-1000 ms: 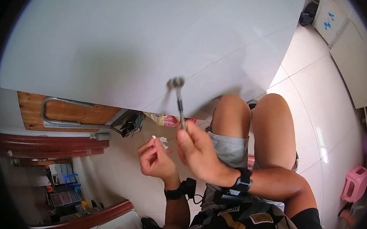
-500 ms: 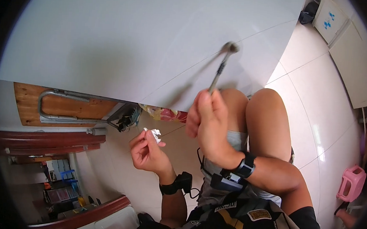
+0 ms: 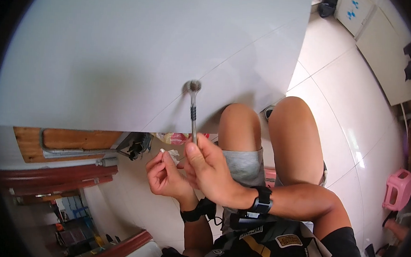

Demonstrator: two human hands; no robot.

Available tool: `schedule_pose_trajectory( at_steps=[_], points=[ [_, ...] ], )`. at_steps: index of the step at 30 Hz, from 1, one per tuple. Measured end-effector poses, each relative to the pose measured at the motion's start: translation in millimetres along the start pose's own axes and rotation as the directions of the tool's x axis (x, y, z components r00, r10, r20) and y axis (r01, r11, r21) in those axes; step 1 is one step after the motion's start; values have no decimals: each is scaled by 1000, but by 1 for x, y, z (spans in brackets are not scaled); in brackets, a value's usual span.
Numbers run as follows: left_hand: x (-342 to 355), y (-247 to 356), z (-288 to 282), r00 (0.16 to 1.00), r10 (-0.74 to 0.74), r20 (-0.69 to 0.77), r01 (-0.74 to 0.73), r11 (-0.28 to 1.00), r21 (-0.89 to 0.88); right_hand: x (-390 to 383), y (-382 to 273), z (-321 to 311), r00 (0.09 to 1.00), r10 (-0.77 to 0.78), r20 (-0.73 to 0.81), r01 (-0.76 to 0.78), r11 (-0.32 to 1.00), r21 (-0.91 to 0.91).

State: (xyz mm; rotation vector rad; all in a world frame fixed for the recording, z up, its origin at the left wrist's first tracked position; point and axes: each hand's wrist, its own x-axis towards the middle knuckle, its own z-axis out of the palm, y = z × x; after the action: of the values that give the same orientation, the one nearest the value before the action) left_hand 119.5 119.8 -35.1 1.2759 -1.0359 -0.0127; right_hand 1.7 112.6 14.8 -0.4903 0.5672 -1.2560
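My right hand (image 3: 212,169) grips the lower end of a slim metal tool with a small round head (image 3: 193,112). A dark ringed band circles its shaft, and its head looks brownish inside; I cannot make out its exact kind. The tool points up and away, its head in front of the white tabletop. Just left of it, my left hand (image 3: 165,177) is closed in a pinch on a crumpled white tissue (image 3: 174,156). The right hand's fingers partly cover the tissue's right side. Whether the two hands touch is unclear.
The white tabletop (image 3: 116,52) spans the far side, its near edge just beyond my hands. My knees (image 3: 290,129) are at its right. A folded metal frame (image 3: 77,151) stands below left. On the tiled floor at right is a pink stool (image 3: 398,190).
My right hand has swung left and down with the metal tool, coming close to my left hand. The left hand keeps its pinch on the tissue. The view has shifted slightly.
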Motion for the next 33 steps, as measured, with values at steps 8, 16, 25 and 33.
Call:
schedule_pose_trajectory(
  at_steps=[8,16,25,33],
  points=[
    [0,3,3,1000,-11,17,11,999,-35,33,-61,-17,952,-134,-276,155,987,54],
    [8,23,14,999,1,36,0,999,-42,44,-112,-30,943,-122,-310,189,962,197],
    [15,34,21,996,35,85,-26,994,-105,39,-135,-37,938,-182,-294,245,950,195],
    [15,33,21,985,74,154,-63,995,-79,29,-112,-8,953,-133,-271,175,975,137]
  ],
)
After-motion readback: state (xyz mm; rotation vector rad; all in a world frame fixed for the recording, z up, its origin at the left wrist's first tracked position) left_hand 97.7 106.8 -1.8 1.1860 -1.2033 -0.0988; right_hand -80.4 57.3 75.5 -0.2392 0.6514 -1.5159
